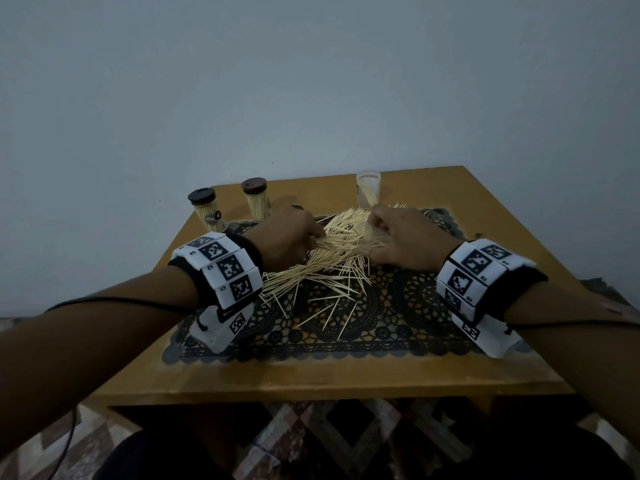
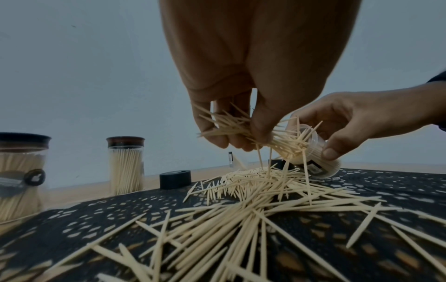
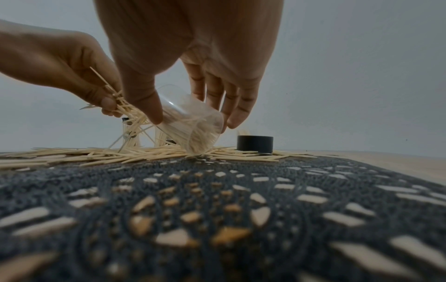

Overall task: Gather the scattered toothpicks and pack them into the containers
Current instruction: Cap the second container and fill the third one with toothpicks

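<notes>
My left hand (image 2: 231, 122) pinches a loose bundle of pale wooden toothpicks (image 2: 243, 127), long axis pointing right at the mouth just beside it. My right hand (image 3: 193, 91) grips that tilted clear plastic container (image 3: 190, 126), mouth facing left, base on the dark lace mat (image 3: 217, 209) among the scattered pile.

My wooden table (image 1: 467, 216) carries a dark lace mat (image 1: 398, 317) strewn with loose toothpicks (image 1: 318, 282). Two capped jars of toothpicks (image 1: 204, 211) (image 1: 257, 199) and an open clear container (image 1: 369, 188) stand along its far edge.
</notes>
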